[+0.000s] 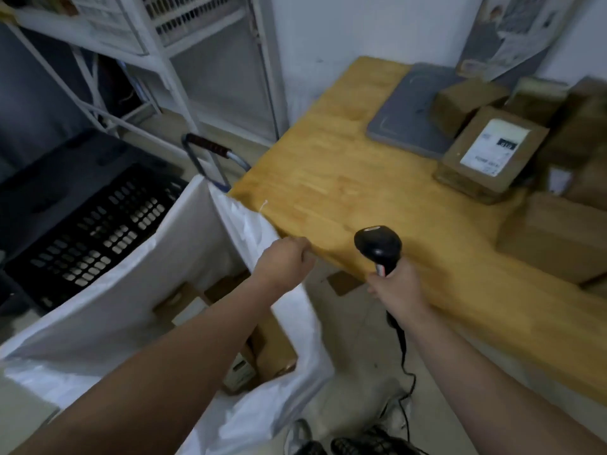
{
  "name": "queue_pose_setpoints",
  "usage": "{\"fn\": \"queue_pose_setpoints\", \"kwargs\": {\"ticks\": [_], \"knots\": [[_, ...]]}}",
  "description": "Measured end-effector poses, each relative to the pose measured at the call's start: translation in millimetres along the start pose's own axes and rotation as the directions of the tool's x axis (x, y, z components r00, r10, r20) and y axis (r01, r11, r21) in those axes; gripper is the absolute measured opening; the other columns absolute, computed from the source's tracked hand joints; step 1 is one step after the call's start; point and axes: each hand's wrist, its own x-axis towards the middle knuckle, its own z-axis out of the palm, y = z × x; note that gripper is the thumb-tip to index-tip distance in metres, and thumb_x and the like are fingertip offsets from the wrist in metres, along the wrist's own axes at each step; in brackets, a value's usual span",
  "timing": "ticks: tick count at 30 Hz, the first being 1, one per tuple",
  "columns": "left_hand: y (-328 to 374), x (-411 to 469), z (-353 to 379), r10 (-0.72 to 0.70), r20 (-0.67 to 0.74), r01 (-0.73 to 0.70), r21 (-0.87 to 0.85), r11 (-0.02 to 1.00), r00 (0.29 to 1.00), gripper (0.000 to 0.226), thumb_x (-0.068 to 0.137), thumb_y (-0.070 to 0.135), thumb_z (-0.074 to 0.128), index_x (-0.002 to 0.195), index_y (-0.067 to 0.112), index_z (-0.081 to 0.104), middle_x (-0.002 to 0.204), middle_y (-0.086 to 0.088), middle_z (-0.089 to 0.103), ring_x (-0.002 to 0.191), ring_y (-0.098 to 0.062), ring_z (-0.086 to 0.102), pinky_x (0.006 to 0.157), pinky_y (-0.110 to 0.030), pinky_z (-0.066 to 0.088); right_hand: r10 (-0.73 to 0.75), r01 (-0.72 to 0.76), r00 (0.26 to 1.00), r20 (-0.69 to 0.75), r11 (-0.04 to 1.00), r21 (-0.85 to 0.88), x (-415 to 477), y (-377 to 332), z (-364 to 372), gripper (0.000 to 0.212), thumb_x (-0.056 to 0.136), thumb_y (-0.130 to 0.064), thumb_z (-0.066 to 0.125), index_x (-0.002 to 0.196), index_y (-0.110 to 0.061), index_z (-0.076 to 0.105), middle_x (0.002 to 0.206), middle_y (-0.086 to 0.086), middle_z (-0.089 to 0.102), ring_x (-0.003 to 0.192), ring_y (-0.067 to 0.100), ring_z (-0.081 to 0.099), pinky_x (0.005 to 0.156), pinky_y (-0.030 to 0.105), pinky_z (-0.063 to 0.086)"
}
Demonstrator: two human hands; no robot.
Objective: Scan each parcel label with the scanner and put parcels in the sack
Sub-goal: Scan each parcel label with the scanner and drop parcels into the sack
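Currently: wooden counter [328,165] at right, with a labelled parcel [489,152] among others at its far right end. Open white sack [108,310] stands left of it, boxes [276,346] inside. Left hand [284,261] grips the sack's right rim; right hand [395,287] grips the black scanner [377,247] over the near counter edge.

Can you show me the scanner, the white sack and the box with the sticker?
scanner [377,246]: head view, its black head.
white sack [108,310]: head view, its inside wall.
labelled parcel [489,148]: head view, its white label.
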Motion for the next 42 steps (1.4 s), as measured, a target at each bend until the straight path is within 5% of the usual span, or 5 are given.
{"fn": "queue_pose_setpoints", "kwargs": {"ticks": [18,24,29,37,42], "knots": [[253,190,36,0.297,-0.001,-0.297,-0.045,0.954,0.955,0.043,0.095,0.03,0.056,0.134,0.012,0.053,0.129,-0.01,0.054,0.117,-0.026,0.053,0.097,-0.034,0.043,0.087,0.053,0.926,-0.366,0.934,0.354,120,-7,-266,0.018,0.086,-0.002,0.064,0.102,-0.006,0.056,0.082,0.021,0.065,0.062,0.026,0.062,0.063,0.037,0.055],[263,257,41,0.107,0.057,-0.084,-0.312,0.946,0.993,0.057,0.091,0.035,0.064,0.138,0.011,0.044,0.132,-0.01,0.044,0.119,-0.028,0.051,0.101,-0.034,0.039,0.106,0.049,0.931,-0.35,0.913,0.406,167,-28,-274,0.023,0.084,-0.002,0.065,0.102,-0.015,0.057,0.081,0.009,0.066,0.063,0.018,0.064,0.054,0.026,0.051],[264,302,42,-0.057,0.327,0.247,-0.577,0.778,0.943,0.082,0.087,0.049,0.064,0.151,0.015,0.025,0.15,-0.01,0.037,0.134,-0.031,0.04,0.109,-0.043,0.035,0.135,0.021,0.946,-0.295,0.882,0.47,212,-42,-278,0.031,0.086,-0.009,0.068,0.111,-0.023,0.056,0.101,-0.001,0.068,0.097,0.019,0.065,0.085,0.035,0.056],[249,327,63,0.039,0.494,0.381,-0.717,0.584,0.869,0.087,0.076,0.051,0.074,0.147,0.022,0.032,0.141,-0.001,0.05,0.124,-0.022,0.047,0.11,-0.042,0.034,0.281,-0.143,0.952,-0.122,0.759,0.635,238,-27,-258,0.036,0.087,-0.013,0.069,0.121,-0.013,0.059,0.106,0.002,0.071,0.093,0.016,0.065,0.077,0.031,0.051],[252,315,60,0.084,0.397,0.356,-0.884,0.304,0.914,0.058,0.085,0.02,0.071,0.131,0.031,0.037,0.121,-0.001,0.057,0.106,-0.02,0.06,0.074,-0.026,0.052,0.272,-0.141,0.957,-0.097,0.734,0.665,237,-27,-257,0.037,0.087,-0.016,0.069,0.122,-0.017,0.057,0.11,0.003,0.068,0.096,0.019,0.064,0.071,0.031,0.051]]}}
